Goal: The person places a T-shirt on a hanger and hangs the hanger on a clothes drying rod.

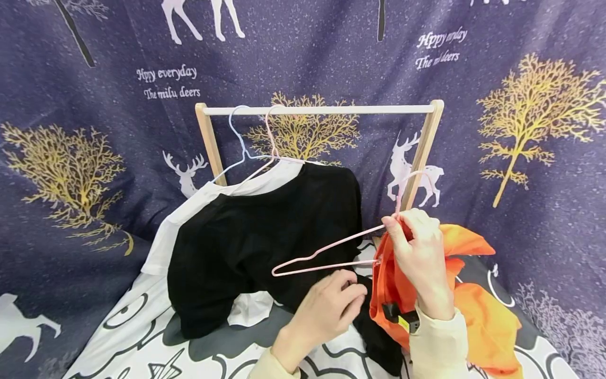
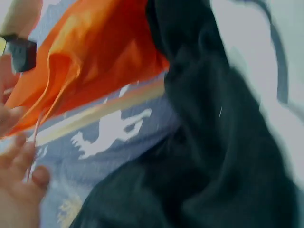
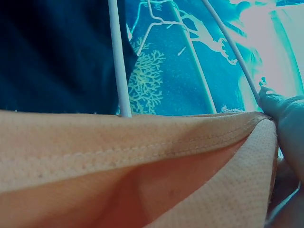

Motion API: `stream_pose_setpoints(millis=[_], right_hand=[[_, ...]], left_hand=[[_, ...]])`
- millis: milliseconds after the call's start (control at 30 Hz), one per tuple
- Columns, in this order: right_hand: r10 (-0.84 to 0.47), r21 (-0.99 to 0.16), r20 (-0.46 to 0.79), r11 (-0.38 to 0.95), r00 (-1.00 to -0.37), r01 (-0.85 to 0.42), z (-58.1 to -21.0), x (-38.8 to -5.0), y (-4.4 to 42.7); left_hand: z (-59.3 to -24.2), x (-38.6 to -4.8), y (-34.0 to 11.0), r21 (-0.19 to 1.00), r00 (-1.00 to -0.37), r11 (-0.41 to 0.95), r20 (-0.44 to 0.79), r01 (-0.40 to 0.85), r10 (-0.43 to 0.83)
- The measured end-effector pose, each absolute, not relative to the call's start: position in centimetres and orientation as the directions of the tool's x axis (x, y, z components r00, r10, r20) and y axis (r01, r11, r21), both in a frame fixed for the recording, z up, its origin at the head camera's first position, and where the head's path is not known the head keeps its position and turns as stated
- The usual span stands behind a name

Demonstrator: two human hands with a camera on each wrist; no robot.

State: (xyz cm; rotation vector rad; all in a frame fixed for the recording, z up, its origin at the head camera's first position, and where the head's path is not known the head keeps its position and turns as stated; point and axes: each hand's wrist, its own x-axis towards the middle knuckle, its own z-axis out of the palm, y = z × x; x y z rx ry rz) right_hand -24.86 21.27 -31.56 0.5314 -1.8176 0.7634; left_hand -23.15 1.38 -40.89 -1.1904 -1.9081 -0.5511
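Note:
A pink hanger [image 1: 331,246] has one end inside an orange garment [image 1: 487,310], which looks like a shirt; its other end sticks out to the left. My right hand [image 1: 421,252] pinches the hanger below its hook, together with the garment's edge. In the right wrist view, the neckline [image 3: 95,147] stretches across close to the camera, with the hanger wire [image 3: 118,57] going into it. My left hand [image 1: 326,302] is just below the hanger's bare end, fingers loosely bent, holding nothing visible. In the left wrist view, the orange cloth [image 2: 104,52] hangs past its fingers [image 2: 19,156].
Behind stands a small rack with a white rail [image 1: 331,110] and wooden posts. A black shirt [image 1: 284,226] on a pink hanger and a white shirt [image 1: 165,237] on a blue hanger hang there. A patterned sheet [image 1: 128,337] lies below; a printed purple cloth [image 1: 307,42] forms the backdrop.

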Motion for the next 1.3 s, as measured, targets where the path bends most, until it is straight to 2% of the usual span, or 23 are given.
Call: stream_pose_setpoints(millis=[100, 167, 267, 467, 767, 1000, 1133, 1300], right_hand=[[0.006, -0.250, 0.940, 0.696, -0.342, -0.673, -31.5, -24.8, 21.4], [0.013, -0.252, 0.940, 0.698, -0.340, -0.671, -31.5, -24.8, 21.6], [0.028, -0.265, 0.939, 0.698, -0.344, -0.666, -31.5, -24.7, 21.9], [0.050, -0.277, 0.939, 0.698, -0.341, -0.661, -31.5, -24.6, 22.5], [0.105, -0.303, 0.935, 0.734, -0.338, -0.608, -31.3, -24.2, 23.9], [0.112, -0.297, 0.938, 0.747, -0.328, -0.595, -31.6, -24.4, 24.8], [0.122, -0.306, 0.935, 0.753, -0.334, -0.582, -31.7, -24.5, 25.1], [0.128, -0.329, 0.921, 0.758, -0.367, -0.563, -31.7, -24.6, 25.3]], left_hand=[[-42.0, -22.8, 2.2, 0.100, -0.397, 0.464, 0.693, 0.880, 0.603], [-42.6, -22.6, 2.5, 0.172, -0.459, 0.460, 0.620, 0.871, 0.637], [-43.1, -22.5, 2.9, 0.240, -0.494, 0.436, 0.526, 0.867, 0.692], [-43.3, -22.7, 2.9, 0.297, -0.524, 0.434, 0.399, 0.850, 0.752], [-42.3, -24.3, 0.2, 0.299, -0.604, 0.529, 0.479, 0.794, 0.637], [-40.9, -25.5, -3.1, 0.357, -0.668, 0.585, 0.561, 0.728, 0.489], [-40.3, -25.9, -4.6, 0.387, -0.673, 0.581, 0.603, 0.716, 0.428], [-39.7, -26.1, -6.2, 0.378, -0.646, 0.567, 0.651, 0.732, 0.399]])
